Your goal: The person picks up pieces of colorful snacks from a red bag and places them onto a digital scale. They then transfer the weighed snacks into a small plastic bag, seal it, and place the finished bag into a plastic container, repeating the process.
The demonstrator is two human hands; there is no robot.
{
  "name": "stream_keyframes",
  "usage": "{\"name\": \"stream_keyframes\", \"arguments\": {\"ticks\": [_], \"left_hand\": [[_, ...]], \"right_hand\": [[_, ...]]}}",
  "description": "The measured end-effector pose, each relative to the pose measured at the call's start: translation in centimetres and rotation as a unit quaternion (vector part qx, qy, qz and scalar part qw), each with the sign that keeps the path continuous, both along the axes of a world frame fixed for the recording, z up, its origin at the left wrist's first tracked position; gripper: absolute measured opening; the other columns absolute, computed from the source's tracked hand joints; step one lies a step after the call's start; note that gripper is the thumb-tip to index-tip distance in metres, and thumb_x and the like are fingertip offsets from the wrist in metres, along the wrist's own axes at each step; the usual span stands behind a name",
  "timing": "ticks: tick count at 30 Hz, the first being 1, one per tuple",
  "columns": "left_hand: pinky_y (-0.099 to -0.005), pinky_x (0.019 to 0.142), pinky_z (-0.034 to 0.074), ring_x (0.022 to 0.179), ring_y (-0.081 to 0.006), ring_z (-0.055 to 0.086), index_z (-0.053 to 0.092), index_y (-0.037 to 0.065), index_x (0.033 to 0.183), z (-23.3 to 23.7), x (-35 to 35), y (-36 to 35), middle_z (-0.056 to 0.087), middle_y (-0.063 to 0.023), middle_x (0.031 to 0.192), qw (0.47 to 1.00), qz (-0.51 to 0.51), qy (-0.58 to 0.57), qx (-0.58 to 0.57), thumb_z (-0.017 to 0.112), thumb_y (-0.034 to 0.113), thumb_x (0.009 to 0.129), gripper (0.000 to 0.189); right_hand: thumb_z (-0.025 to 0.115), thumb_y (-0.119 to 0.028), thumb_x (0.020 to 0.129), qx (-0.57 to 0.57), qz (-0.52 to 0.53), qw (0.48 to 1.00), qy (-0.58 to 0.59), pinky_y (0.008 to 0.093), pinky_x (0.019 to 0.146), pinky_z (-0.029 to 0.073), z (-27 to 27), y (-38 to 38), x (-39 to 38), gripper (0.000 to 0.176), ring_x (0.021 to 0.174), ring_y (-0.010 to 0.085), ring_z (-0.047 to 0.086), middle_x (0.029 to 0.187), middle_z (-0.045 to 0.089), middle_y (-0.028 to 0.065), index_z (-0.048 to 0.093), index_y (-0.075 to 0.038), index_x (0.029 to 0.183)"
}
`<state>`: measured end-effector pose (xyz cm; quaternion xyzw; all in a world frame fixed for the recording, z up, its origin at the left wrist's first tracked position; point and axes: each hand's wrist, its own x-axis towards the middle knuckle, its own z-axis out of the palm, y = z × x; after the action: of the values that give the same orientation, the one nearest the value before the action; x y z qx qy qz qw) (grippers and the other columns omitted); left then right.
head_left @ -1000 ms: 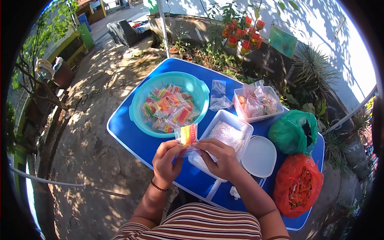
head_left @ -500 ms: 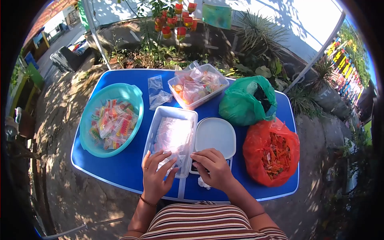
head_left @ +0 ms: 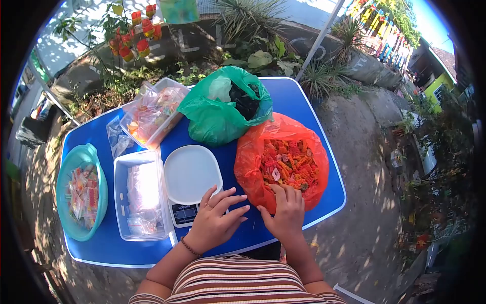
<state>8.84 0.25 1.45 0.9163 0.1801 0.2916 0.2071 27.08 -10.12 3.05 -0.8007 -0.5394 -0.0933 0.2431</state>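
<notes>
My left hand (head_left: 216,219) is open, fingers spread, over the near side of a digital kitchen scale (head_left: 183,215) with a round-cornered white platform. No object shows in it. My right hand (head_left: 286,215) touches the near rim of a red plastic bag (head_left: 249,169), its fingers bent over the edge and its thumb apart. Inside the bag lie many small red and orange pieces (head_left: 291,164), ridged like uncooked crackers. Left of the scale stands a white plastic box (head_left: 119,202) holding flat clear zip bags (head_left: 143,190).
A turquoise basin (head_left: 64,202) with filled packets (head_left: 83,195) stands at far left. Behind are a clear tub (head_left: 152,134) of bags, loose clear plastic (head_left: 119,139) and a green plastic bag (head_left: 215,124). All rest on a blue table (head_left: 316,200) with a white edge.
My view has swung right. Both hands have left the white box; my left hand is now by the scale and my right hand is at the red bag.
</notes>
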Motion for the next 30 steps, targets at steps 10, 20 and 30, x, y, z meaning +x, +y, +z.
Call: {"name": "stream_keyframes", "arguments": {"ticks": [10, 20, 30], "left_hand": [[-0.0536, 0.117, 0.035, 0.127, -0.024, 0.059, 0.076, 0.02, 0.109, 0.0, -0.2, 0.2, 0.069, 0.0, 0.125, 1.0, -0.004, 0.025, -0.011, 0.084, 0.016, 0.08, 0.03], [-0.0494, 0.113, 0.042, 0.125, -0.0284, 0.061, 0.071, 0.018, 0.119, 0.1, -0.8, 0.2, 0.064, -0.0078, 0.134, 0.998, -0.002, -0.01, -0.068, 0.084, 0.01, 0.079, 0.043], [-0.0507, 0.116, 0.036, 0.141, -0.0382, 0.045, 0.058, 0.015, 0.144, -0.5, 2.7, 0.2, 0.047, -0.0206, 0.152, 0.991, -0.035, 0.126, -0.02, 0.066, 0.018, 0.084, 0.06]], "right_hand": [[0.068, -0.003, 0.088, 0.172, -0.02, 0.985, 0.026, 0.0447, 0.067, 0.053, -1.0, 4.2, 5.6, 0.02, 0.077, 0.0367, 0.067, 0.089, 0.068, 0.0136, 0.066, -0.008, 0.108], [0.065, -0.004, 0.09, 0.113, 0.079, 0.988, 0.077, 0.0441, 0.062, 0.053, -0.6, 3.6, 1.1, 0.016, 0.07, 0.0347, 0.069, 0.083, 0.068, 0.0145, 0.064, -0.004, 0.106], [0.068, -0.011, 0.09, -0.093, 0.204, 0.964, 0.145, 0.0426, 0.073, 0.056, -2.3, -0.1, 0.4, 0.014, 0.082, 0.0339, 0.071, 0.088, 0.071, 0.0164, 0.069, -0.002, 0.101]]}}
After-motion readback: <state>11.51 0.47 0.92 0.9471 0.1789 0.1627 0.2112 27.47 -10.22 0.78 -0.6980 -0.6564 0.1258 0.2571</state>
